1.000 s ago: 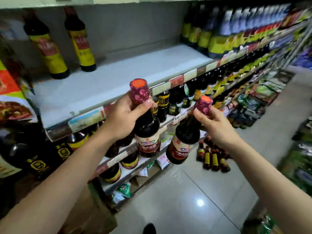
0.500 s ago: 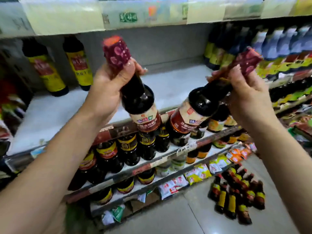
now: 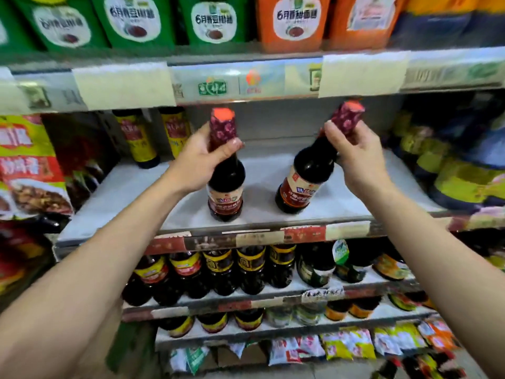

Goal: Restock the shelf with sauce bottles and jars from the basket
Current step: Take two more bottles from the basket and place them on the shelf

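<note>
I hold two dark sauce bottles with purple-red floral neck wraps and orange caps over the white middle shelf (image 3: 131,195). My left hand (image 3: 198,160) grips the neck of the left bottle (image 3: 226,192), which stands nearly upright with its base at the shelf near the front edge. My right hand (image 3: 355,157) grips the neck of the right bottle (image 3: 302,187), which tilts with its cap to the right and its base low over the shelf. The basket is out of view.
Two yellow-labelled dark bottles (image 3: 142,138) stand at the back left of the same shelf. Big jugs (image 3: 459,170) crowd its right end, snack bags (image 3: 30,165) its left. Green and orange pouches (image 3: 136,20) fill the shelf above; several dark bottles (image 3: 218,272) line the shelves below.
Both hands have lifted the bottles from in front of the lower shelves up and forward onto the middle shelf. The view has turned to face the shelf squarely.
</note>
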